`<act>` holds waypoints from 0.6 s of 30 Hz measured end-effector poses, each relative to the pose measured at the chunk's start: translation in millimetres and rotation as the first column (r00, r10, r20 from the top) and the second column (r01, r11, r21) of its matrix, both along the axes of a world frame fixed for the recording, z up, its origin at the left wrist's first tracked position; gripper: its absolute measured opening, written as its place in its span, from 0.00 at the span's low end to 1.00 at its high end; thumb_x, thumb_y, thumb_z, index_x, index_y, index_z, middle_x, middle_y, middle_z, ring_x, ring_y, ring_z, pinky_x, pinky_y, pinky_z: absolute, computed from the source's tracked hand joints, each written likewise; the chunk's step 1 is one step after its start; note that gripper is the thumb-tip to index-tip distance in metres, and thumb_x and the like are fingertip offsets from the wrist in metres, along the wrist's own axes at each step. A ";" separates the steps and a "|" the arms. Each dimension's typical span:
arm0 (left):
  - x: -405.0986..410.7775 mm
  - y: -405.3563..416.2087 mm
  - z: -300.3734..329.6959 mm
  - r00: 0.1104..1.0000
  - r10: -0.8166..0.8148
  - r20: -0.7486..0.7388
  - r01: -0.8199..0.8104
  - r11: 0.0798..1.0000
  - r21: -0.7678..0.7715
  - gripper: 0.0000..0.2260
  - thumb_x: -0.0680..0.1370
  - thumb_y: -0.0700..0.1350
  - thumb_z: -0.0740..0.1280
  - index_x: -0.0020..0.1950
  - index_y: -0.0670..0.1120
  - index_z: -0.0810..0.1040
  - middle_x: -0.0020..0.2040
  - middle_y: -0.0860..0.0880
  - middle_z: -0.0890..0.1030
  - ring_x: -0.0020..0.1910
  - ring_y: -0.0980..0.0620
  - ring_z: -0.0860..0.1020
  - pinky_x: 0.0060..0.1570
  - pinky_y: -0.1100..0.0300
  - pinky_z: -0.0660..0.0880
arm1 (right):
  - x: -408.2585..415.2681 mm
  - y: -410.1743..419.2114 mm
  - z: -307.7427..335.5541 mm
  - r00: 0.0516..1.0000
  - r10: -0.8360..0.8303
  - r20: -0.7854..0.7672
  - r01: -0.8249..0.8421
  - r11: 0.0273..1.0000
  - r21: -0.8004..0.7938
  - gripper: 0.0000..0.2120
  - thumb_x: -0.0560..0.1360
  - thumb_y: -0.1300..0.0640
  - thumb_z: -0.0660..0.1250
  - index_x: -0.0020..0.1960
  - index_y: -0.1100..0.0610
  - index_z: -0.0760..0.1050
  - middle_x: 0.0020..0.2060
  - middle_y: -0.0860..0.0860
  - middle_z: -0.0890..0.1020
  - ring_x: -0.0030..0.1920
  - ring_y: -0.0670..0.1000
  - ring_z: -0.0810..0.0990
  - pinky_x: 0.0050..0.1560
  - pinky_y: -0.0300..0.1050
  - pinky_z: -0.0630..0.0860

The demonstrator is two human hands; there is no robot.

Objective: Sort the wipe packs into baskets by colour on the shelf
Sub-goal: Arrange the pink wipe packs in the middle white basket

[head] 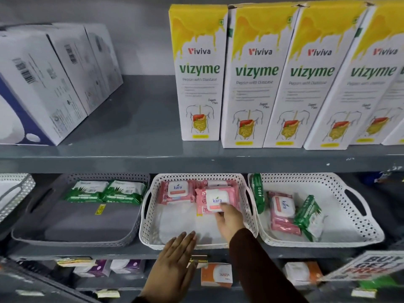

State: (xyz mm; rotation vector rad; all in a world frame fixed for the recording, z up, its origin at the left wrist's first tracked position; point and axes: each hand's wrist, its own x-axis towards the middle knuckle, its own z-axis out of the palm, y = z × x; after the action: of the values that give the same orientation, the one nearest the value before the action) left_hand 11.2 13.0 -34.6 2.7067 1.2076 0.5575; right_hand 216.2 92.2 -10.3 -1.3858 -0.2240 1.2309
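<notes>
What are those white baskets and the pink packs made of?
The middle white basket looks like moulded plastic: a rigid perforated wall with moulded handles. The pink pack under the right hand seems soft, glossy plastic film with a stiffer white flap; the sheen suggests that.

Tall white-and-yellow cardboard "vizyme" cartons (200,79), upright in a tight row along the upper grey metal shelf board (135,119), to the right. White cardboard boxes with barcodes and dark blue fronts (41,88) at the left of that board, angled, well apart from the cartons. Below, small orange-and-white boxes (216,277) and purple-and-white packets (122,266). Tilted "BUY GET FREE" sign (369,268) at lower right.
</notes>
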 end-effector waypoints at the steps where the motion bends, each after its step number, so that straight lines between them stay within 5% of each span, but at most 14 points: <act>1: 2.0 -0.4 -0.5 1.000 0.009 0.004 -0.009 1.000 0.002 0.24 0.82 0.55 0.54 0.75 0.45 0.65 0.76 0.51 0.65 0.75 0.51 0.61 0.71 0.53 0.59 | 0.3 -0.2 5.1 0.998 0.055 0.025 -0.054 0.998 -0.031 0.12 0.78 0.65 0.63 0.60 0.68 0.77 0.59 0.63 0.79 0.60 0.56 0.78 0.65 0.42 0.70; 3: 5.7 -1.7 -1.8 0.999 0.027 0.019 -0.027 1.000 0.007 0.25 0.81 0.55 0.55 0.75 0.45 0.66 0.76 0.51 0.64 0.76 0.51 0.60 0.72 0.54 0.56 | 1.9 -0.3 12.1 0.981 0.137 0.141 -0.136 0.991 -0.021 0.10 0.75 0.66 0.63 0.53 0.67 0.79 0.57 0.65 0.78 0.59 0.58 0.79 0.65 0.52 0.74; 6: 12.7 -3.2 -3.8 1.000 0.014 0.017 -0.014 1.000 0.020 0.25 0.81 0.55 0.55 0.75 0.44 0.66 0.76 0.50 0.64 0.76 0.51 0.58 0.74 0.57 0.52 | 10.1 -15.0 28.8 0.993 0.104 0.061 -0.103 0.995 -0.016 0.13 0.75 0.67 0.62 0.57 0.69 0.76 0.53 0.59 0.77 0.43 0.53 0.79 0.49 0.44 0.78; 9: 23.5 -2.3 -2.3 0.999 -0.034 0.024 0.033 0.999 0.031 0.25 0.82 0.56 0.52 0.74 0.42 0.68 0.75 0.48 0.66 0.75 0.50 0.60 0.73 0.56 0.53 | 30.7 -42.4 50.7 0.996 0.082 0.039 -0.083 0.996 0.028 0.09 0.76 0.69 0.63 0.54 0.63 0.79 0.51 0.61 0.83 0.51 0.55 0.82 0.57 0.46 0.77; 11: 34.8 -2.3 -1.7 0.997 -0.060 0.039 0.058 0.998 0.030 0.26 0.82 0.56 0.51 0.74 0.41 0.67 0.75 0.47 0.66 0.75 0.48 0.61 0.72 0.53 0.57 | 60.2 -56.2 58.7 0.968 -0.018 0.248 -0.004 0.996 0.085 0.13 0.76 0.70 0.64 0.57 0.60 0.79 0.51 0.57 0.85 0.53 0.55 0.83 0.60 0.52 0.79; 14: 54.3 -5.4 -1.6 0.996 -0.068 0.050 0.068 0.998 -0.001 0.26 0.82 0.55 0.53 0.75 0.42 0.64 0.76 0.47 0.64 0.76 0.49 0.58 0.70 0.50 0.59 | 112.2 -62.2 63.8 0.714 -0.088 0.695 0.134 0.991 -0.012 0.10 0.76 0.66 0.66 0.56 0.58 0.77 0.39 0.55 0.83 0.41 0.55 0.84 0.46 0.54 0.83; 16: 64.6 -8.7 -2.8 0.997 -0.066 0.028 0.067 0.998 -0.018 0.26 0.82 0.55 0.53 0.76 0.43 0.62 0.77 0.48 0.61 0.77 0.50 0.55 0.71 0.51 0.57 | 140.7 -51.2 40.7 0.645 0.121 0.755 0.084 0.970 -0.227 0.18 0.74 0.59 0.69 0.62 0.58 0.71 0.33 0.54 0.80 0.33 0.54 0.83 0.31 0.46 0.80; 18: 70.7 -10.2 -1.4 0.998 -0.061 0.004 0.061 0.998 -0.028 0.26 0.82 0.56 0.52 0.77 0.44 0.60 0.78 0.49 0.60 0.77 0.51 0.53 0.72 0.52 0.55 | 156.4 -37.8 16.4 0.497 0.383 0.778 0.061 0.880 -0.472 0.27 0.67 0.50 0.71 0.62 0.59 0.69 0.43 0.59 0.84 0.40 0.56 0.84 0.37 0.47 0.82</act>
State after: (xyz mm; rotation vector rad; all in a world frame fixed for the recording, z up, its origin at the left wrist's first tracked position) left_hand 81.9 2.8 -36.0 2.7080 1.1186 0.5333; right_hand 372.6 54.4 6.1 -2.3897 -0.8413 0.6171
